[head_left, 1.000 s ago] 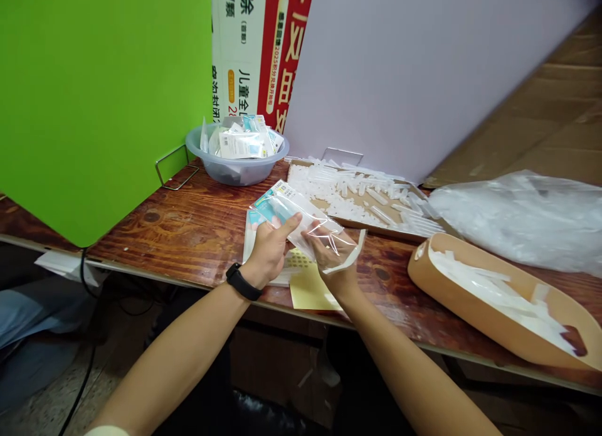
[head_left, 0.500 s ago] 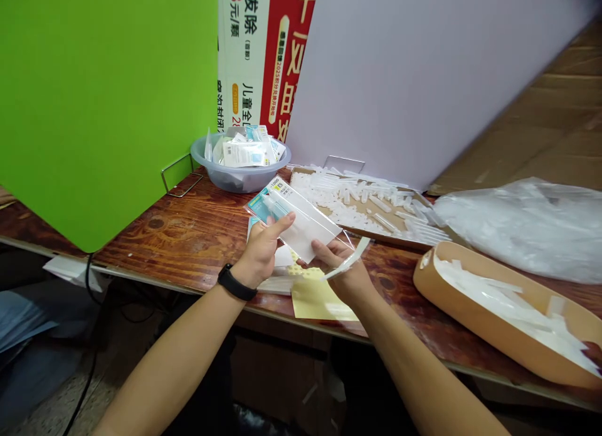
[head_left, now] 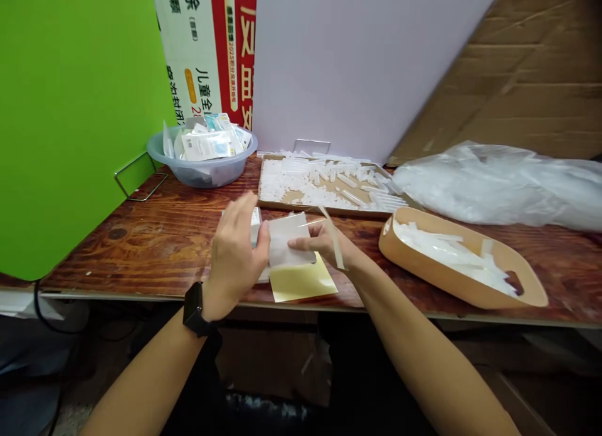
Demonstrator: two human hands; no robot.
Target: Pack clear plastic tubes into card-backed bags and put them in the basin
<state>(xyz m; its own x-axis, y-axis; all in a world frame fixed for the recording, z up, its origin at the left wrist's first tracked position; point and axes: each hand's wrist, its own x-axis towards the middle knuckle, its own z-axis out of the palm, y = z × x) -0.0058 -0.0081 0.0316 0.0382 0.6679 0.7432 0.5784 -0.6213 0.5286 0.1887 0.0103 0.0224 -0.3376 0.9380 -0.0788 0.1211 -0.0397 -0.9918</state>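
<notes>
A clear packet with a white backing card point(head_left: 292, 238) is held over the near edge of the table. My right hand point(head_left: 322, 238) grips its right side, thumb on top. My left hand point(head_left: 239, 244) is beside the packet's left edge with fingers stretched out and the thumb apart; whether the thumb touches the packet, I cannot tell. A narrow pale strip point(head_left: 335, 241) hangs across the right wrist. Beneath the packet lies a yellow sheet point(head_left: 301, 282). Some white and blue cards point(head_left: 255, 221) lie partly hidden behind my left hand.
A bluish plastic basin point(head_left: 202, 172) of packed cards stands at the back left. Behind my hands, a cardboard tray point(head_left: 301, 205) holds loose clear plastic pieces. To the right are a tan basket point(head_left: 423, 260) with white strips and a large plastic bag point(head_left: 498, 185). A green panel point(head_left: 79, 128) stands left.
The packet has turned and come lower, its printed top no longer showing. My left hand has let go of it and straightened its fingers. The view has shifted right.
</notes>
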